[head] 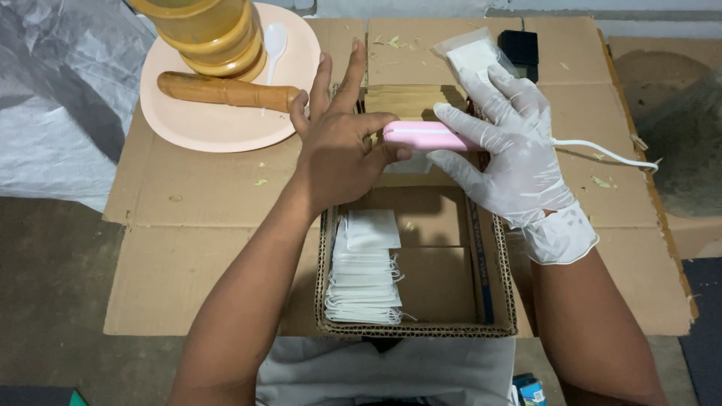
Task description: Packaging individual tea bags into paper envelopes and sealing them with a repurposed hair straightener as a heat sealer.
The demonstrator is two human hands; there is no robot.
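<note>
Lighting: even, moderately bright, overhead. Soft shadows fall beneath the left hand (338, 146) and right hand (508, 146). Focus sharp around both; frame corners beyond them darker.

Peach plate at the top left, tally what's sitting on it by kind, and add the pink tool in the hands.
Yellow stacked mortar: 1
Wooden pestle: 1
White plastic spoon: 1
Pink handheld sealer, held by left hand and gloved right hand: 1
Total: 4

pink sealer (425, 136), white glove (519, 162), peach plate (195, 120)
</note>
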